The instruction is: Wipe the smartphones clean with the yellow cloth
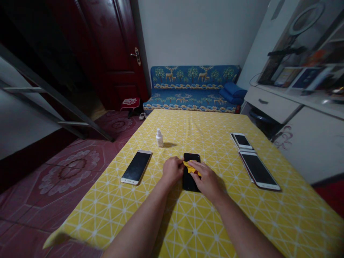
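A black phone (191, 157) lies screen up in the middle of the yellow patterned tablecloth (188, 218). My left hand (172, 171) rests at the phone's left edge, fingers curled against it. My right hand (206, 177) lies over the phone's lower part and presses a small yellow cloth (191, 167) onto the screen with pinched fingers. A small white dropper bottle (159, 138) stands upright just beyond the phone, to its left.
A gold-edged phone (136, 167) lies to the left. Two more phones (242, 140) (259, 170) lie at the right. A blue patterned sofa (192, 89) stands beyond the table, a dark red door (113, 53) at the left, white cabinets (295, 118) at the right.
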### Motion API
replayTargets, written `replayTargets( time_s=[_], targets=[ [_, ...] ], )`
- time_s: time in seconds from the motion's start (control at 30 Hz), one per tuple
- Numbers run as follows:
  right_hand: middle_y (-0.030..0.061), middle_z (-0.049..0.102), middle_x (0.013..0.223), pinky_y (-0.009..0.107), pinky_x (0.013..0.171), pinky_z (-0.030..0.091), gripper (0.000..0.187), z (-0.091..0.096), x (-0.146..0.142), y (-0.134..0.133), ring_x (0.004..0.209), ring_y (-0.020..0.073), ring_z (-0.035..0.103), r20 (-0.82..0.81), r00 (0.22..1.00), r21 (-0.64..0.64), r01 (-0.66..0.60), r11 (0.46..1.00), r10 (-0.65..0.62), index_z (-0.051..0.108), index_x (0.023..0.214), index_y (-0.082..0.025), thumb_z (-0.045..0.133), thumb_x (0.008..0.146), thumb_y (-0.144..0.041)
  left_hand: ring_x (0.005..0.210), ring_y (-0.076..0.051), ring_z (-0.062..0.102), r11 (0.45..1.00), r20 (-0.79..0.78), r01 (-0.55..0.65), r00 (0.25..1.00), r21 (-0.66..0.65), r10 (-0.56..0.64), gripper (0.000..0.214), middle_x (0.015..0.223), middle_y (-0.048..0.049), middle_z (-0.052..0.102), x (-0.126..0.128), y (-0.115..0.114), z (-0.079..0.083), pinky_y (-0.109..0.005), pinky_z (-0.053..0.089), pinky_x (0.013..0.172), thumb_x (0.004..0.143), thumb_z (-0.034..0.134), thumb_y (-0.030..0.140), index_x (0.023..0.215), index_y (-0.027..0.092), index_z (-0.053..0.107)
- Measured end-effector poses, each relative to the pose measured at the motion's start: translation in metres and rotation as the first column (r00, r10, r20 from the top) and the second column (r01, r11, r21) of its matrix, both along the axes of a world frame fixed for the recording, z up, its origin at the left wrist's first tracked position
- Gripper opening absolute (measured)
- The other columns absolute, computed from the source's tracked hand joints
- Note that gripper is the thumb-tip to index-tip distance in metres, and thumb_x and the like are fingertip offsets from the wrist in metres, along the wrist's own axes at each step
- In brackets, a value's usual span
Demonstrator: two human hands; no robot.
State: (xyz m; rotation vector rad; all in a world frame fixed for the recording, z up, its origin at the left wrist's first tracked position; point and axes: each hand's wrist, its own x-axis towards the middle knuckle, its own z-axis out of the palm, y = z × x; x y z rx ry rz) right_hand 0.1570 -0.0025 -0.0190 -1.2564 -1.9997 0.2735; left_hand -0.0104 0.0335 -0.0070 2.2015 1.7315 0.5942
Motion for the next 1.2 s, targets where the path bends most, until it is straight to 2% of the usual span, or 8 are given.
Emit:
replayTargets(
  time_s=[0.2,0.5,0.63,0.77,0.97,1.2],
  targets=[
    [0.0052,0.069,0.122,0.043,0.106,0.048,0.042,-0.010,0.003,0.008,0.119,0.0192,0.060,-0.009,0.999,0.008,-0.044,0.999,0.045,0.068,0.118,-0.025,0.045,0.087,-0.008,0.086,-0.019,0.064,1.000,0.000,-0.001,1.000,-0.008,0.001,0.028,0.091,-0.0061,0.072,0.000,0.001,-0.001,-0.027,0.041,0.072,0.087,0.051,0.029,0.101,0.024,0.075],
    [0.0137,0.060,0.134,0.043,0.112,0.042,0.044,-0.020,0.008,0.025,0.132,0.0221,0.050,0.079,0.992,-0.030,0.098,0.995,-0.096,0.063,0.126,-0.013,0.035,0.093,-0.014,0.091,-0.021,0.065,1.000,0.069,-0.020,0.997,-0.019,0.021,0.027,0.095,-0.0077,0.073,-0.001,0.001,-0.004,-0.028,0.043,0.077,0.085,0.057,0.030,0.104,0.022,0.074],
    [0.0146,0.056,0.139,0.043,0.115,0.038,0.044,-0.023,0.006,0.030,0.136,0.0230,0.046,0.126,0.983,-0.034,0.140,0.990,-0.135,0.060,0.129,-0.010,0.034,0.094,-0.016,0.094,-0.021,0.065,0.999,0.082,-0.024,0.996,-0.024,0.026,0.026,0.097,-0.0073,0.073,0.000,0.001,-0.004,-0.028,0.043,0.079,0.084,0.058,0.030,0.104,0.023,0.074],
    [0.0165,0.053,0.141,0.042,0.116,0.035,0.044,-0.016,0.003,0.032,0.138,0.0237,0.043,0.198,0.971,-0.060,0.152,0.987,-0.138,0.058,0.131,-0.007,0.035,0.094,-0.016,0.095,-0.021,0.065,0.998,0.080,-0.034,0.996,-0.047,0.038,0.026,0.098,-0.0066,0.073,0.000,0.002,-0.004,-0.028,0.043,0.080,0.084,0.060,0.031,0.104,0.024,0.074],
    [0.0133,0.057,0.138,0.045,0.115,0.034,0.043,0.002,-0.007,0.038,0.135,0.0248,0.046,0.336,0.935,-0.105,0.155,0.982,-0.112,0.061,0.128,-0.011,0.037,0.092,-0.011,0.094,-0.021,0.065,0.998,0.074,-0.025,0.997,-0.052,0.029,0.024,0.096,-0.0064,0.073,0.000,0.003,-0.003,-0.028,0.044,0.080,0.083,0.060,0.031,0.102,0.024,0.075],
    [0.0123,0.061,0.133,0.041,0.112,0.036,0.042,0.000,-0.019,0.059,0.130,0.0231,0.051,0.348,0.935,-0.093,0.096,0.991,-0.058,0.062,0.126,-0.014,0.039,0.092,-0.011,0.097,-0.021,0.065,0.998,0.052,-0.009,0.999,-0.069,0.012,0.026,0.099,-0.0055,0.073,0.000,0.000,0.002,-0.028,0.044,0.083,0.085,0.057,0.030,0.104,0.027,0.074]
  ],
)
